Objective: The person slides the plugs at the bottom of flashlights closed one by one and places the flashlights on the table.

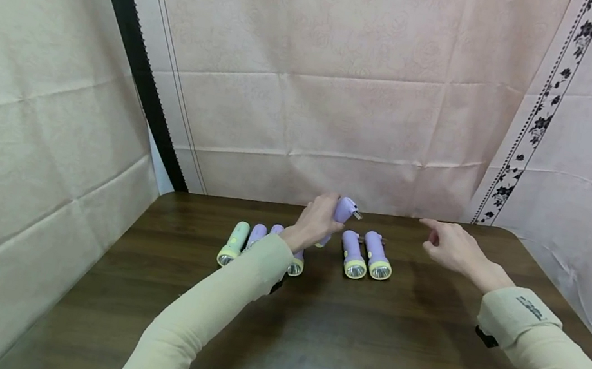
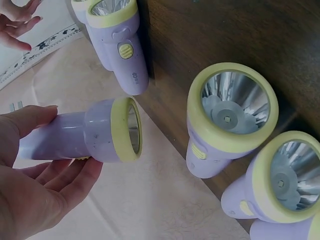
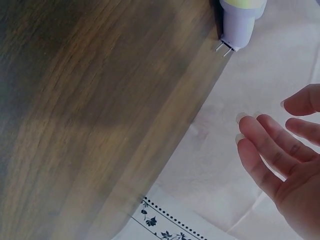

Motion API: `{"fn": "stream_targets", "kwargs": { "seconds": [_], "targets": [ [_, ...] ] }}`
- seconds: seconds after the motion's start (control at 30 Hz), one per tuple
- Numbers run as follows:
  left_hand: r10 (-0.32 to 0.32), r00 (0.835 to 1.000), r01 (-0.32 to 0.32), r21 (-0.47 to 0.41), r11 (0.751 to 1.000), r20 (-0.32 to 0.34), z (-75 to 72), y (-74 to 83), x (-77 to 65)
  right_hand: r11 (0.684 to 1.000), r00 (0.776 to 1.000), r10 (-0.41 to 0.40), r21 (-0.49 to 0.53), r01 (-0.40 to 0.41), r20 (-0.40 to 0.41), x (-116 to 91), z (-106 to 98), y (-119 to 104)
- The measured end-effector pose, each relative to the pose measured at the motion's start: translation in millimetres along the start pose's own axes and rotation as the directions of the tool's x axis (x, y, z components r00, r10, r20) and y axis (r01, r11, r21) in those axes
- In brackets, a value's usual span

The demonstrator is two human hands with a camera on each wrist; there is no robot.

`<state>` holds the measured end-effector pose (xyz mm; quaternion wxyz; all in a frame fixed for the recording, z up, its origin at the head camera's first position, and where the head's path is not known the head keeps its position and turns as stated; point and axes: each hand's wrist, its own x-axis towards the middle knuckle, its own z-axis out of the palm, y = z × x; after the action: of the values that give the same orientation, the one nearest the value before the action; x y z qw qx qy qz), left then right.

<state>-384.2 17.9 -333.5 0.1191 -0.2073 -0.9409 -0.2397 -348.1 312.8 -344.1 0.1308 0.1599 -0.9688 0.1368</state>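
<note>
My left hand [image 1: 316,219] grips a purple flashlight [image 2: 65,135] by its body, lifted over the far side of the table. Two metal prongs stick out of its tail end in the head view; its yellow-rimmed lens faces away from the palm in the left wrist view. To the right of that hand, two purple flashlights [image 1: 352,249] lie side by side, lenses toward me. A mint green flashlight [image 1: 235,241] and several purple ones [image 1: 257,233] sit to the left, partly hidden by my left forearm. My right hand [image 1: 456,247] hovers at the right, fingers loosely extended, holding nothing.
The dark wooden table [image 1: 339,348] has its far edge just behind the flashlights. Pale cloth [image 1: 347,88] hangs behind the table and along both sides, with a black floral border [image 1: 541,121] at the right.
</note>
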Motion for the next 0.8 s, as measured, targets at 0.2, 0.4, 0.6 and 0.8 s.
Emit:
{"fn": "stream_targets", "kwargs": {
  "seconds": [0.2,0.4,0.6,0.8],
  "targets": [
    [0.034,0.999,-0.034,0.044,0.998,0.012,3.3,5.2,0.4,1.0,1.0,-0.009,-0.002,0.009,-0.005,0,1,-3],
    [0.063,0.998,-0.064,0.037,0.997,0.023,6.6,12.6,-0.8,0.999,0.999,-0.039,0.0,0.039,-0.013,1,3,-6],
    [0.087,0.996,-0.088,0.051,0.995,0.025,9.9,19.2,-0.2,0.999,0.999,-0.048,0.0,0.048,-0.012,0,4,-8],
    [0.092,0.995,-0.095,0.077,0.992,0.037,11.8,26.1,3.2,0.998,0.998,-0.06,-0.002,0.06,-0.021,1,5,-10]
  ]
}}
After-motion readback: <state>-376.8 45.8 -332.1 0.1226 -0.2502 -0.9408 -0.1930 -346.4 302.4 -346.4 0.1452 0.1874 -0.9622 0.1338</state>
